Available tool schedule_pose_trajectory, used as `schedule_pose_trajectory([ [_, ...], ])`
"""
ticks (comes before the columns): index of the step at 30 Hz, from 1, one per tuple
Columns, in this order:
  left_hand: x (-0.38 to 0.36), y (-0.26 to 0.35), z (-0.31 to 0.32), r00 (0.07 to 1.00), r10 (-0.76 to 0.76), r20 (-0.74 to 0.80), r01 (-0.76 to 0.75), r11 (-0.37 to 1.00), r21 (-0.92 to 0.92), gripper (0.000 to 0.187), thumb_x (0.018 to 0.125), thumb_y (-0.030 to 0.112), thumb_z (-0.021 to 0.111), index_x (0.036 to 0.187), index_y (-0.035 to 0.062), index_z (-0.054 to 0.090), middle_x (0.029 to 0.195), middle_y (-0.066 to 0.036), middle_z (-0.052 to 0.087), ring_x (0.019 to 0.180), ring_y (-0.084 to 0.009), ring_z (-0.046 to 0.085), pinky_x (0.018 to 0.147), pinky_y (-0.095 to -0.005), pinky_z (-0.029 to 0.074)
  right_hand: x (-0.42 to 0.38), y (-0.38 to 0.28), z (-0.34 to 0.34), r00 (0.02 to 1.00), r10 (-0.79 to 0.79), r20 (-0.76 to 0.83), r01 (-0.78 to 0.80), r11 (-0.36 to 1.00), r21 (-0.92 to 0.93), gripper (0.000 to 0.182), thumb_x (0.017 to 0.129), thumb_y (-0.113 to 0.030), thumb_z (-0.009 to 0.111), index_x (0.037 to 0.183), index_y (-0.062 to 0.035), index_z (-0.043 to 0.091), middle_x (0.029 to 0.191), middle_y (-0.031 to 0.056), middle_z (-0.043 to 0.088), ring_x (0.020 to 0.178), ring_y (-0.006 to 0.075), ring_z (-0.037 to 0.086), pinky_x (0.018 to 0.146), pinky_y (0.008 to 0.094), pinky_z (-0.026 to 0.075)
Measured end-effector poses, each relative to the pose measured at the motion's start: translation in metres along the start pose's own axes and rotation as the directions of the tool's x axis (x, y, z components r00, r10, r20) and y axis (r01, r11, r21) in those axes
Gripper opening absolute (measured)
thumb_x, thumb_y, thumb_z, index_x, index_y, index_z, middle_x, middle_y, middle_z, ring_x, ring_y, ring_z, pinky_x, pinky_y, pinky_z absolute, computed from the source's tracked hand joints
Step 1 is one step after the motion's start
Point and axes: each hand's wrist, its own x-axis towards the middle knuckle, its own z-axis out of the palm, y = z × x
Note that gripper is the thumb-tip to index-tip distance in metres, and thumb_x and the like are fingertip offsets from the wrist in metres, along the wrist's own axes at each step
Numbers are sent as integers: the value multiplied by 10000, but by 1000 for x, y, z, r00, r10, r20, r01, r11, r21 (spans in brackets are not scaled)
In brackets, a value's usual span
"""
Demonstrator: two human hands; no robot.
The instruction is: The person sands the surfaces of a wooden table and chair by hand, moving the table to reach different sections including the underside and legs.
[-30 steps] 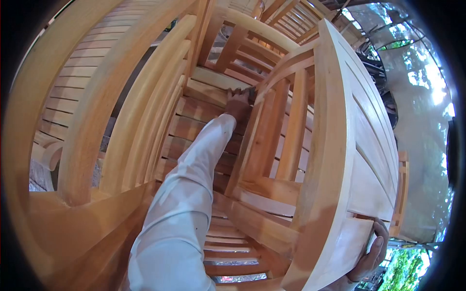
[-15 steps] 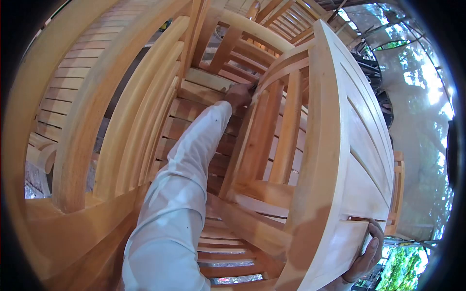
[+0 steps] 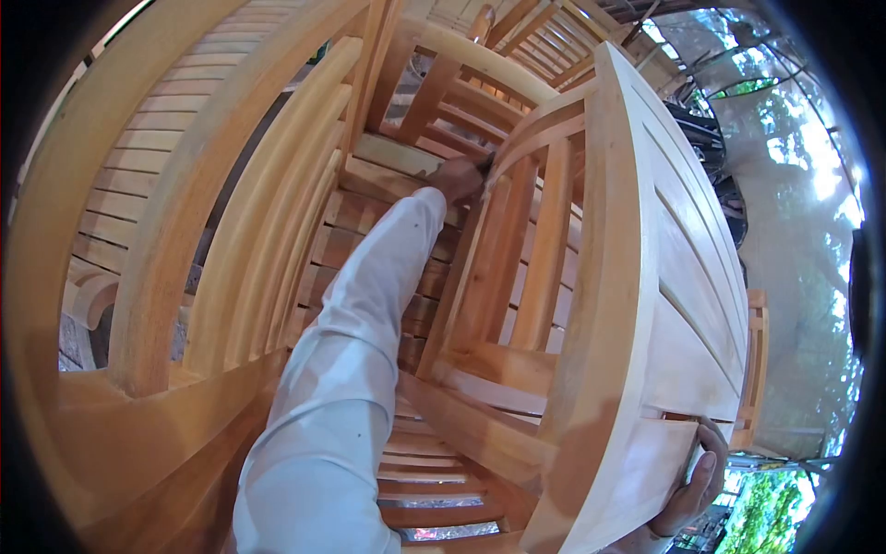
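A slatted wooden piece of furniture (image 3: 697,314), which looks like a small table tipped on its side, stands at the right. Its pale slatted panel faces outward, and its barred frame (image 3: 547,249) faces inward. My left hand (image 3: 455,178), at the end of a white sleeve, reaches deep between this piece and a wooden chair back. It is closed against the far end of the frame, with the fingertips partly hidden. At the lower right, my right hand (image 3: 694,489) wraps its fingers over the panel's edge, thumb on the near side.
A barred wooden chair back (image 3: 249,212) rises close on the left. Below my left arm are seat slats (image 3: 355,212). More wooden chairs (image 3: 471,88) stand behind. A grey sheet (image 3: 794,240) hangs at the right.
The view has shifted slightly, so the left chair back appears a little farther right. Both hands stay where they were on the slatted piece.
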Motion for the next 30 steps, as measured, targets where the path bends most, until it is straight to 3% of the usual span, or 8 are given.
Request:
schedule_pose_trajectory([
  [1,-11,17,-15,999,-14,33,21,974,-227,636,960,632,536,1503,301,516,1305,-151,694,1137,-400,685,975,-532,532,0,2,2,1000,11,-9,-10,999,42,493,1071,-336,403,1170,75,657,1276,216,657,1212,325,593,1080,467,434],
  [4,-36,26,-18,998,9,-61,-18,988,-154,599,1002,599,487,1519,297,501,1272,-134,705,1135,-373,687,971,-541,531,-1,4,1,999,37,-18,-35,994,105,482,1067,-323,409,1161,77,662,1269,215,661,1213,321,592,1078,464,435],
  [8,-33,-27,16,989,80,-122,-21,905,425,599,1003,560,499,1538,292,481,1298,-160,691,1157,-366,676,977,-508,530,0,-5,4,1000,12,-20,-11,999,52,472,1065,-312,413,1156,76,666,1264,212,663,1215,313,590,1078,458,432],
  [14,-35,1,5,994,53,-98,-56,998,-29,621,989,479,523,1582,331,414,1435,-153,623,1224,-406,639,1087,-632,386,-1,2,3,1000,6,-29,-4,998,69,468,1071,-304,409,1158,78,664,1258,209,664,1211,308,586,1093,447,417],
  [17,-66,-10,19,919,194,-343,-131,971,198,513,962,372,576,1473,333,555,1294,-136,694,1166,-381,667,1034,-564,453,-1,10,-3,1000,-10,-10,10,998,63,476,1076,-314,406,1157,78,664,1259,208,665,1203,307,590,1092,448,418],
  [20,-32,-48,45,918,249,-307,-118,913,390,494,953,313,596,1446,309,603,1259,-144,716,1152,-368,674,1027,-510,485,2,4,-7,1000,-25,6,25,1000,11,483,1079,-323,406,1151,78,665,1258,206,667,1199,308,593,1089,448,421],
  [27,-68,23,6,938,159,-307,-166,986,4,510,991,289,540,1501,303,536,1165,-223,718,1081,-450,670,973,-544,495,2,3,-4,999,-38,4,38,999,20,471,1073,-306,413,1145,81,671,1246,199,674,1197,304,596,1087,441,422],
  [30,-91,24,8,948,151,-280,-127,986,104,465,953,131,546,1402,202,641,1082,-255,723,1024,-452,684,881,-495,537,2,4,-6,1000,21,1,-21,998,63,470,1072,-306,421,1147,84,673,1240,201,676,1192,297,599,1084,437,426],
])
